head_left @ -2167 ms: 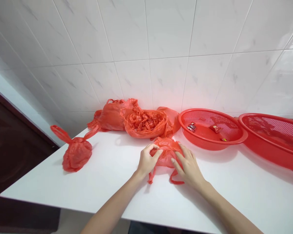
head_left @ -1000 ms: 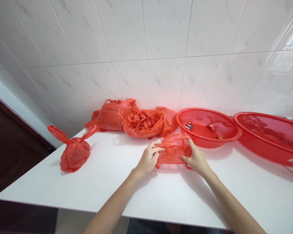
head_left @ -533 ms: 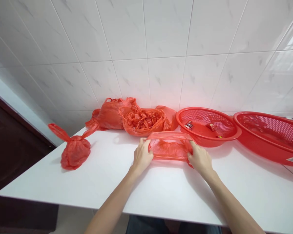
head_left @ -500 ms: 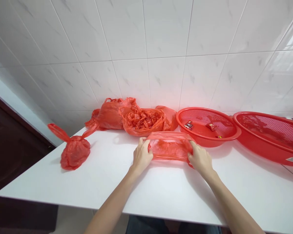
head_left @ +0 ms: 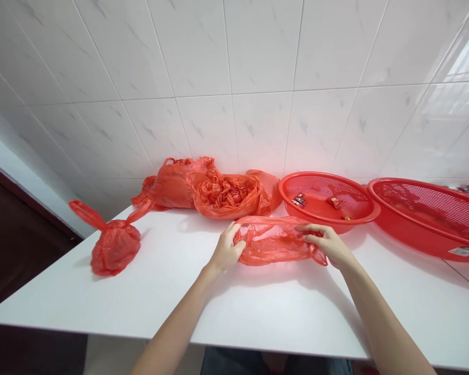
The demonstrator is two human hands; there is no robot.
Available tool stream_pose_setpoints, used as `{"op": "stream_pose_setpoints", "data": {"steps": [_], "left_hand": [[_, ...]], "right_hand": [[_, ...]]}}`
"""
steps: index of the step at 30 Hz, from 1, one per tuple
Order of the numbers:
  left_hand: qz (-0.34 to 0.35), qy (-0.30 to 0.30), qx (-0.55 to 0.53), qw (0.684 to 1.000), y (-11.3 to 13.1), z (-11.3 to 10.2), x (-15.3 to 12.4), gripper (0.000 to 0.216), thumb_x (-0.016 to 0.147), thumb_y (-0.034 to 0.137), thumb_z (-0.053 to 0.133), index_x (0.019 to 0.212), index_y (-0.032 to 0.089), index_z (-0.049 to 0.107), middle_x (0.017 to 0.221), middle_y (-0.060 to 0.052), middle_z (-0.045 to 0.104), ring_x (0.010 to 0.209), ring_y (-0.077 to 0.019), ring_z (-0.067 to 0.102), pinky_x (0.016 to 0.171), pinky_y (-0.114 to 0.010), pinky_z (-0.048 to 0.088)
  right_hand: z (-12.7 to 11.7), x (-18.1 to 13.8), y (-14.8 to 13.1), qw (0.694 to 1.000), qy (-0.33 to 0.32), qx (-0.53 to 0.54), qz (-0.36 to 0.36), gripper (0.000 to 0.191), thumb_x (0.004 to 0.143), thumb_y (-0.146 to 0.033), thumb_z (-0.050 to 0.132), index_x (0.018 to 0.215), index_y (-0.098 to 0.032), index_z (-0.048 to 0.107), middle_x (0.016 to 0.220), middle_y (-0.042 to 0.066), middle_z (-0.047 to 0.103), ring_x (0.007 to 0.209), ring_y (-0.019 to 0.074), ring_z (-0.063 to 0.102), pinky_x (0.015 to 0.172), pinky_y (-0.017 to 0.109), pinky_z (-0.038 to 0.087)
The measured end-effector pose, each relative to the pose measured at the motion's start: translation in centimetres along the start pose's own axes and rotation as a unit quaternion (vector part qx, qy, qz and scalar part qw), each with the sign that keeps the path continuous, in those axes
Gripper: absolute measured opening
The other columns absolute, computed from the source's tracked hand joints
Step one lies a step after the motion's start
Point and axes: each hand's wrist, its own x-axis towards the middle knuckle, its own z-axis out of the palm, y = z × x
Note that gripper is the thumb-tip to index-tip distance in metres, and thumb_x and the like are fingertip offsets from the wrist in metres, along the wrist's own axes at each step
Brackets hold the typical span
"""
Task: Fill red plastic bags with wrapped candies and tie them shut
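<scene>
While the bag [head_left: 277, 244] lies stretched sideways just above the white surface [head_left: 180, 297], both hands hold it by its ends. The left hand [head_left: 225, 251] is closed on the bag's left end, thumb on the near side and fingers curled over the top edge. The right hand [head_left: 328, 245] grips the right end, fingers laid long across the upper rim and the thumb under the film; a short tail of plastic sticks out below that hand. The bag is thin, red and see-through, crumpled, with its mouth pulled into a long narrow slit between the hands. Its underside seems to brush the surface, though I cannot tell for sure.

Behind it, against the tiled wall [head_left: 258, 62], a big sack [head_left: 226, 192] sits open, stuffed with more crumpled red bags. To the right of the sack, near the right hand, stands a red basket [head_left: 359, 217] with a few small packets [head_left: 299, 199] on its bottom. A larger basket [head_left: 414, 237] stands just beside it, farther right, running out of view. Well apart on the left, near the surface's edge, rests a knotted bag [head_left: 115, 249] with its two handles sticking up.
</scene>
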Motion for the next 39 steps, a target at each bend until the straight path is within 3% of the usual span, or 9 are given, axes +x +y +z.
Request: {"op": "stream_pose_setpoints", "data": {"steps": [3, 6, 10, 14, 19, 22, 28, 34, 39], "left_hand": [[-0.056, -0.052, -0.083, 0.994, 0.1, -0.3, 0.1, 0.048, 0.068, 0.015, 0.051, 0.111, 0.018, 0.071, 0.101, -0.005, 0.075, 0.088, -0.0208, 0.067, 0.079, -0.03, 0.054], [-0.084, -0.072, -0.104, 0.988, -0.2, -0.5, 0.3, 0.048, 0.064, 0.014, 0.055, 0.107, 0.018, 0.075, 0.109, -0.007, 0.077, 0.099, -0.0244, 0.07, 0.086, -0.032, 0.054], [-0.071, -0.057, -0.067, 0.994, -0.8, -0.4, 0.5, 0.045, 0.06, 0.01, 0.058, 0.098, 0.021, 0.08, 0.111, -0.008, 0.078, 0.107, -0.0265, 0.069, 0.095, -0.036, 0.053], [-0.041, -0.045, -0.039, 0.997, -0.9, -0.3, 0.5, 0.044, 0.066, 0.01, 0.055, 0.098, 0.024, 0.081, 0.114, -0.008, 0.073, 0.111, -0.0244, 0.067, 0.094, -0.035, 0.055], [0.0, -0.063, 0.003, 0.998, -0.8, 0.1, 0.2, 0.047, 0.071, 0.003, 0.045, 0.089, 0.026, 0.082, 0.137, -0.006, 0.059, 0.13, -0.0238, 0.057, 0.106, -0.038, 0.049], [0.024, -0.07, 0.033, 0.997, -1.1, 0.5, 0.1, 0.059, 0.067, -0.003, 0.041, 0.103, 0.025, 0.079, 0.136, -0.007, 0.059, 0.129, -0.0223, 0.057, 0.111, -0.039, 0.046], [0.043, -0.051, 0.022, 0.997, -2.0, 1.1, 0.0, 0.073, 0.063, -0.002, 0.049, 0.131, 0.02, 0.062, 0.134, -0.012, 0.061, 0.128, -0.0257, 0.058, 0.114, -0.042, 0.042], [-0.043, -0.082, -0.073, 0.993, -2.4, 1.3, -0.1, 0.078, 0.058, 0.004, 0.053, 0.134, 0.018, 0.057, 0.131, -0.011, 0.063, 0.122, -0.026, 0.059, 0.108, -0.036, 0.045], [-0.151, -0.15, -0.198, 0.957, -3.1, 1.9, 0.1, 0.092, 0.053, 0.007, 0.058, 0.144, 0.018, 0.048, 0.131, -0.011, 0.061, 0.099, -0.0231, 0.066, 0.079, -0.028, 0.052]], "right_hand": [[-1.1, -0.1, -0.4, 0.996, -0.051, 0.03, 0.059, 0.023, 0.06, -0.032, 0.078, 0.076, -0.016, 0.08, 0.082, 0.008, 0.078, 0.069, 0.018, 0.067, 0.06, 0.026, 0.051], [-2.3, 0.3, -0.1, 0.989, -0.078, 0.077, 0.1, 0.022, 0.057, -0.03, 0.082, 0.073, -0.015, 0.08, 0.076, 0.007, 0.076, 0.062, 0.0148, 0.064, 0.055, 0.024, 0.049], [-3.8, 0.7, 0.5, 0.98, -0.026, 0.141, 0.137, 0.019, 0.055, -0.019, 0.083, 0.073, -0.015, 0.079, 0.067, 0.006, 0.073, 0.05, 0.0121, 0.058, 0.045, 0.023, 0.045], [-4.2, 0.8, 0.5, 0.967, 0.032, 0.216, 0.129, 0.019, 0.056, -0.013, 0.083, 0.075, -0.015, 0.079, 0.072, 0.009, 0.076, 0.063, 0.0177, 0.067, 0.053, 0.026, 0.052], [-2.7, 1.2, 0.2, 0.934, 0.097, 0.308, 0.154, 0.013, 0.074, -0.029, 0.08, 0.071, -0.017, 0.075, 0.075, 0.007, 0.078, 0.064, 0.0167, 0.07, 0.059, 0.026, 0.057], [-1.8, 1.7, 0.4, 0.918, 0.156, 0.329, 0.156, 0.024, 0.084, -0.036, 0.069, 0.069, -0.017, 0.072, 0.071, 0.008, 0.077, 0.061, 0.0181, 0.07, 0.056, 0.027, 0.057], [-0.9, 2.0, 1.1, 0.904, 0.223, 0.353, 0.088, 0.009, 0.069, -0.019, 0.07, 0.061, -0.018, 0.065, 0.06, 0.006, 0.073, 0.054, 0.0169, 0.066, 0.052, 0.024, 0.055], [-1.2, 2.9, 3.3, 0.87, 0.238, 0.425, 0.077, 0.012, 0.057, -0.016, 0.075, 0.063, -0.015, 0.065, 0.057, 0.001, 0.069, 0.048, 0.0135, 0.062, 0.046, 0.021, 0.051], [-1.4, 3.1, 3.8, 0.865, 0.218, 0.444, 0.081, 0.013, 0.055, -0.016, 0.074, 0.06, -0.016, 0.062, 0.055, -0.001, 0.067, 0.05, 0.0145, 0.062, 0.049, 0.023, 0.053]]}}
